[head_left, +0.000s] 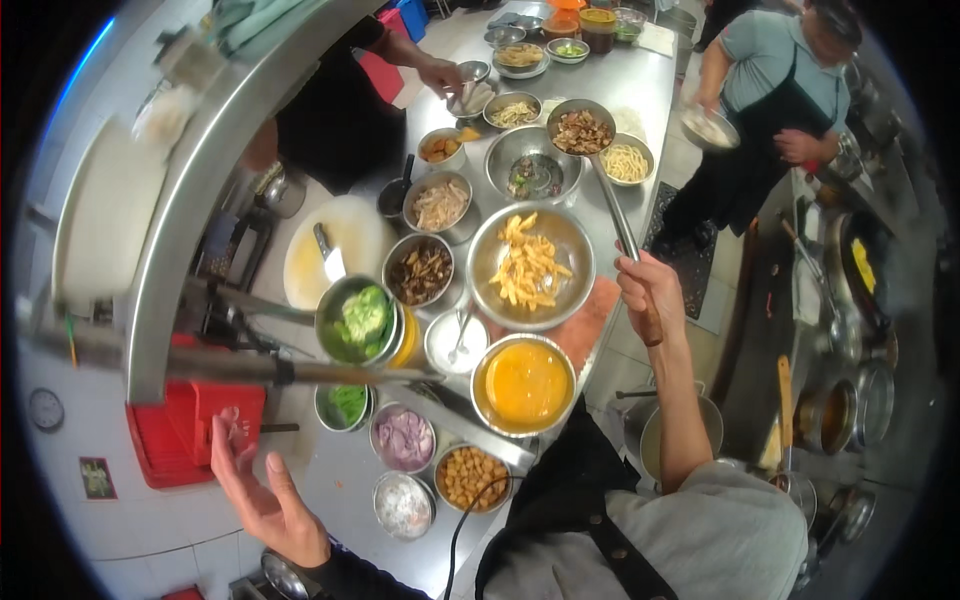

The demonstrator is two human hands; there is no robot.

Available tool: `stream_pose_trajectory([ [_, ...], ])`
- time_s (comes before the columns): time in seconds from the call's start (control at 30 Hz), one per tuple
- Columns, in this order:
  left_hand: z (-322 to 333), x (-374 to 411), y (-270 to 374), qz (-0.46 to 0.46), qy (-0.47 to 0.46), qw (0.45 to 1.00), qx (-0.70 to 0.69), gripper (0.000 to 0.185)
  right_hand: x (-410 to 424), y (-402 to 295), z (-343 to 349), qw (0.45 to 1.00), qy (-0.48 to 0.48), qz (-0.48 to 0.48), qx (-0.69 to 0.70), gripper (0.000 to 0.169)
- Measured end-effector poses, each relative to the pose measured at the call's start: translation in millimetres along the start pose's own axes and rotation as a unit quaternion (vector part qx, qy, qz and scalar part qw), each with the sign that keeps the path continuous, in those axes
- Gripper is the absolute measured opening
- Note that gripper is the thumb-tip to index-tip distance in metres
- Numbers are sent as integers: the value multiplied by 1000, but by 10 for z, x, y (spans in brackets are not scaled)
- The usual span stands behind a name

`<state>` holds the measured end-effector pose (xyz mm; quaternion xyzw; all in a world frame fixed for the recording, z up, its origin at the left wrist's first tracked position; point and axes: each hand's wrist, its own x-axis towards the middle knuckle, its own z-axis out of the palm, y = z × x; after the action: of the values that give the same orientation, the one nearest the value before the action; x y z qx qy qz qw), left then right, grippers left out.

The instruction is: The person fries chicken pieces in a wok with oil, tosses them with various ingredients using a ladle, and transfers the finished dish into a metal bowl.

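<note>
My right hand [651, 292] grips the handle of a long metal ladle [582, 129]. Chopped brown food, perhaps meat, fills its bowl, which is above the table between a steel bowl with a little dark food [504, 166] and a bowl of noodles [627, 162]. Left of my right hand stands a wide steel bowl [480, 289] with yellow fried strips. An orange liquid in a steel bowl [525, 382] is nearer to me. My left hand [266, 495] is raised at the lower left, fingers apart and holding nothing, left of bowls of sliced purple onion [405, 439] and white powder [403, 506].
A cook's knife [330, 251] lies on a round cutting board [300, 274]. A metal shelf edge [172, 187] arches across the left. One person's hand [441, 75] is at a far bowl; another person [780, 97] holds a pan [709, 131]. Pots and a wok [862, 277] stand at right.
</note>
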<state>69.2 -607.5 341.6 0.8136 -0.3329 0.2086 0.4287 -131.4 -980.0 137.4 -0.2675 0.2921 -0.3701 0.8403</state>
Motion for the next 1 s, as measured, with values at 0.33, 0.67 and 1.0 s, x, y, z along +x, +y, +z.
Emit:
stream_pose_trajectory([
  [0.33,416,344,-109,-120,139,975,123,19,2160,-423,115,997,-26,12,-75,5],
  [0.67,391,381,-147,-113,141,970,165,11,2943,-692,351,996,-78,28,34,19],
  [1.0,398,434,-54,-145,126,968,159,10,2703,-846,-58,999,-32,-8,7,11],
])
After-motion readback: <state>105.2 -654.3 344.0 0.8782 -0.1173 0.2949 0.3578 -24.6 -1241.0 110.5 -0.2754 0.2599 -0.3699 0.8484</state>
